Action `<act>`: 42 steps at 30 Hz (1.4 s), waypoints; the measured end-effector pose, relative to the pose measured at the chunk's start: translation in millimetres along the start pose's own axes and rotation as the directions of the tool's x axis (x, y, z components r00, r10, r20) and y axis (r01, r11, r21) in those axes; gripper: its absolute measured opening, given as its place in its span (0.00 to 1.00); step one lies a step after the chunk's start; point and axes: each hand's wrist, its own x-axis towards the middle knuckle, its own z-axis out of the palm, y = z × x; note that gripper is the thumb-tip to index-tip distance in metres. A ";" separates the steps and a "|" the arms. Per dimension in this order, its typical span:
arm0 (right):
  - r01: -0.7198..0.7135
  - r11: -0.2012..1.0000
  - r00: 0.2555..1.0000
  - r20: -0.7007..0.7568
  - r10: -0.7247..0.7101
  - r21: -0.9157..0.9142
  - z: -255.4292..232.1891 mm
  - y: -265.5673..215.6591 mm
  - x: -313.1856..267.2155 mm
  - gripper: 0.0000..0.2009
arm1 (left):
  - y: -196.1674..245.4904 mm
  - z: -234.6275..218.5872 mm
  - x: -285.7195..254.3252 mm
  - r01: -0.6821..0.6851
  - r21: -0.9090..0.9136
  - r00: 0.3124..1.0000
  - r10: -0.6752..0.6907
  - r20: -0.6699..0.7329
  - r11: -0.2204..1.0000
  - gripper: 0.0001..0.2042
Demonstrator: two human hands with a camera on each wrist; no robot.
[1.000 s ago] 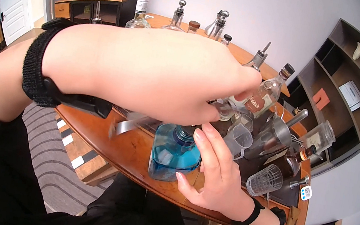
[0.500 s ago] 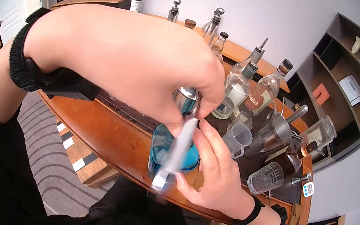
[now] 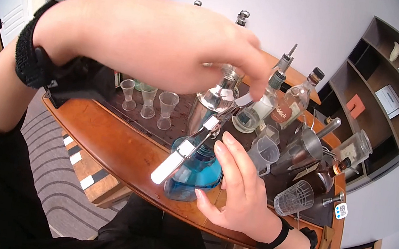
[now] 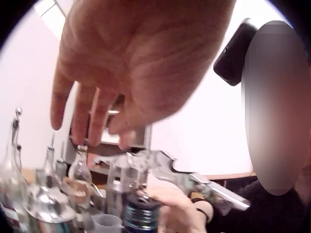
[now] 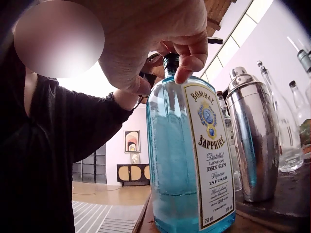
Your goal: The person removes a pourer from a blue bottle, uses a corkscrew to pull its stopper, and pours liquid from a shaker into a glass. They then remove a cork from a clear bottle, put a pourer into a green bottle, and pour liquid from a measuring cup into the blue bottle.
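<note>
A blue glass gin bottle (image 3: 193,178) stands at the table's front edge, partly filled, its label facing the right wrist camera. My right hand (image 3: 242,199) holds it by the neck and shoulder, thumb on one side and fingers on the other. Across the bottle's mouth sits a silver hinged tool (image 3: 172,164) resembling a waiter's corkscrew, its long arm slanting toward the lower left. My left hand (image 3: 205,55) hovers over it, fingers extended; one fingertip overlaps the tool's upper end in the head view. In the left wrist view, these fingers (image 4: 82,114) are straight above the tool.
A steel shaker (image 5: 252,141) stands close behind the bottle. Several small measuring glasses (image 3: 165,111) stand to the left. To the right are a clear measuring cup (image 3: 264,153), a cut-glass tumbler (image 3: 295,198) and a metal mixing tin (image 3: 302,151). Clear liquor bottles (image 3: 294,100) line the back.
The tool's arm swings from the left toward the body, then back to the lower left. My left hand rises and its fingers loosen from the tool. The right hand stays on the bottle.
</note>
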 end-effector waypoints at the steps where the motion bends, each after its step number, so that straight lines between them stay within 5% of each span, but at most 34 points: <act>1: 0.005 1.000 1.000 0.000 -0.005 -0.002 0.2 0.4 0.0 0.38 | 2.4 -3.3 -1.3 -0.018 -0.059 0.998 0.021 0.065 0.998 0.17; 5: 0.019 1.000 1.000 -0.010 -0.019 -0.006 0.4 -0.4 0.4 0.39 | 20.6 -8.9 -0.5 0.037 -0.131 0.971 -0.005 0.237 0.991 0.14; 10: -0.005 1.000 1.000 0.009 0.004 0.025 -0.2 -2.5 1.1 0.39 | 17.9 3.2 6.2 0.018 -0.060 0.991 -0.010 0.131 0.998 0.09; 12: -0.023 0.999 0.999 0.024 0.022 0.022 -2.0 -3.8 0.7 0.38 | 26.8 4.5 7.9 0.170 -0.079 0.982 -0.162 0.100 0.982 0.09; 14: -0.009 1.000 1.000 0.014 0.009 -0.001 -1.3 -2.6 1.0 0.38 | 29.0 9.5 7.8 0.156 -0.066 0.988 -0.155 0.020 0.986 0.11; 16: -0.008 1.000 1.000 0.012 0.008 0.006 -1.6 -2.7 1.8 0.38 | 33.5 9.6 7.7 0.455 -0.319 0.890 -0.435 0.136 0.831 0.14; 20: -0.014 1.000 1.000 0.012 0.014 0.002 -2.0 -1.7 0.0 0.38 | 13.2 4.2 4.3 0.302 -0.325 0.943 -0.331 -0.035 0.896 0.16; 22: -0.017 1.000 1.000 0.015 0.017 0.006 -2.0 -2.1 -0.3 0.38 | 4.2 -7.2 4.1 -0.025 -0.020 1.000 0.025 -0.015 0.999 0.19; 24: -0.017 1.000 1.000 0.017 0.017 0.009 -0.8 -2.0 0.0 0.38 | 5.9 -10.5 -2.5 -0.100 -0.075 0.984 0.110 0.142 0.992 0.18; 28: 0.007 0.999 1.000 -0.012 -0.007 -0.031 1.1 -1.8 0.8 0.38 | 16.1 -6.3 -0.9 -0.024 -0.148 0.976 0.055 0.210 0.989 0.13; 30: 0.017 0.998 1.000 -0.013 -0.018 -0.059 -0.2 -3.0 1.1 0.38 | 16.1 -6.4 3.0 0.147 -0.165 0.970 -0.110 0.215 0.975 0.07; 32: -0.033 0.999 0.999 0.031 0.033 0.005 -1.8 -4.6 0.5 0.38 | 16.9 1.5 4.9 0.011 -0.094 0.997 -0.003 0.082 0.996 0.07; 34: -0.051 0.999 0.998 0.039 0.051 0.006 -2.8 -4.3 1.5 0.38 | 25.8 9.4 7.4 0.104 -0.052 0.993 -0.106 -0.048 0.993 0.09; 36: -0.026 1.000 0.999 0.019 0.026 0.008 -2.0 -2.8 1.9 0.38 | 29.5 9.0 8.9 0.187 -0.087 0.982 -0.189 -0.011 0.978 0.10; 38: -0.024 1.000 1.000 0.020 0.024 0.009 -1.4 -3.2 2.0 0.38 | 29.6 9.2 9.7 0.405 -0.336 0.912 -0.400 0.086 0.850 0.11; 40: -0.023 1.000 1.000 0.016 0.023 0.009 -1.3 -3.1 1.4 0.38 | 19.8 4.8 4.7 0.311 -0.315 0.945 -0.328 0.000 0.897 0.15; 42: -0.027 1.000 0.999 0.023 0.027 0.001 -1.3 -2.4 0.3 0.38 | -2.6 1.3 -0.3 -0.076 -0.036 0.991 0.072 -0.110 0.996 0.21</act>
